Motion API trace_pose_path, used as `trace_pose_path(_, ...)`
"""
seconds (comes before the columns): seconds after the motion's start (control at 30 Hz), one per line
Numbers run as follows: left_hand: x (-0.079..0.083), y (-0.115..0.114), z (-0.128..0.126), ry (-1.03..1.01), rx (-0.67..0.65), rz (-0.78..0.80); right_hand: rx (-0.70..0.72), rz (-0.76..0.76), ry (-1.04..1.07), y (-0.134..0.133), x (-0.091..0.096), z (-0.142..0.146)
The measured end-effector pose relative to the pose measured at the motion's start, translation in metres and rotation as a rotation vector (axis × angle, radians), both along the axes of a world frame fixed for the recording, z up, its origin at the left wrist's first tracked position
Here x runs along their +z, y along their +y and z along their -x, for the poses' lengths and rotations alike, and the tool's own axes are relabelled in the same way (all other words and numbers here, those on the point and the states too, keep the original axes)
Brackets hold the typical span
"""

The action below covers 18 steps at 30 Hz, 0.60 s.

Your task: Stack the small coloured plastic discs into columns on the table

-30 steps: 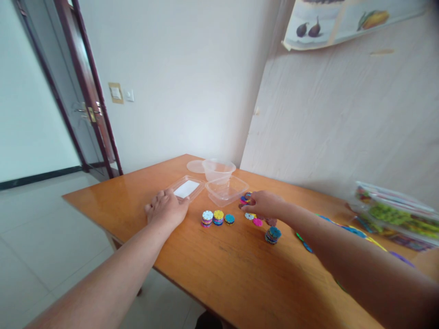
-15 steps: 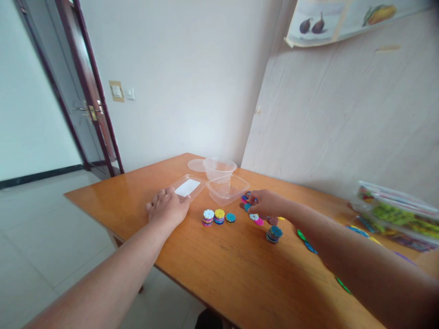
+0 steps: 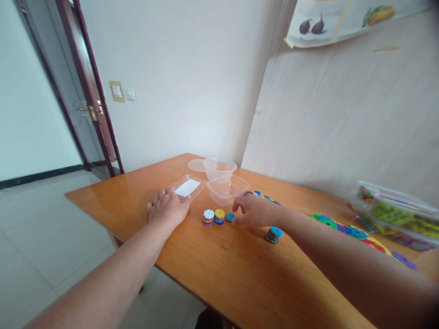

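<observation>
My left hand [image 3: 168,209] lies flat on the wooden table [image 3: 219,269], fingers stretched, holding nothing, just in front of a clear lid with a white label [image 3: 188,187]. My right hand [image 3: 255,211] reaches to a small blue disc stack [image 3: 230,217], its fingertips pinched at that stack's edge. Beside it stand a yellow-topped stack [image 3: 219,215] and a white-topped stack [image 3: 208,217]. Another blue-topped stack [image 3: 273,234] sits just right of my wrist. Loose coloured discs [image 3: 346,230] trail behind my forearm.
A clear rectangular tub [image 3: 227,188], a clear round bowl [image 3: 219,168] and a round lid [image 3: 196,165] stand at the table's far end. A plastic bag of coloured pieces [image 3: 398,214] lies at the right. A door [image 3: 87,91] is at the left.
My right hand has moved left from the loose discs near the tub to the blue stack in the row of three. My left hand has stayed put.
</observation>
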<state>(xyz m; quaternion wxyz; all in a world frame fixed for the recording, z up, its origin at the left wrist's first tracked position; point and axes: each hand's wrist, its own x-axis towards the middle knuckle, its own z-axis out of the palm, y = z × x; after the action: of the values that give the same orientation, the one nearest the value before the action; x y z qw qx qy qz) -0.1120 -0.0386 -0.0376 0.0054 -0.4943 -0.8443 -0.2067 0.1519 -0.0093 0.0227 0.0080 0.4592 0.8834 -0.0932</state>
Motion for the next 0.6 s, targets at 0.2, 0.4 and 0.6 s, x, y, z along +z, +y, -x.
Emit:
trace_pose_path(0.2,0.004,-0.003,-0.003,-0.012,0.001,0.018,-0.258,0.15,0.028,0.017,0.005,-0.023)
trace_pose_path(0.4,0.003,-0.001,-0.002,-0.004,-0.001,0.012,-0.306,0.167,-0.033,0.025,0.004,-0.038)
trace_pose_path(0.6,0.002,-0.001,0.0,0.006,-0.008,0.007,-0.212,0.039,-0.106,0.037,-0.013,-0.039)
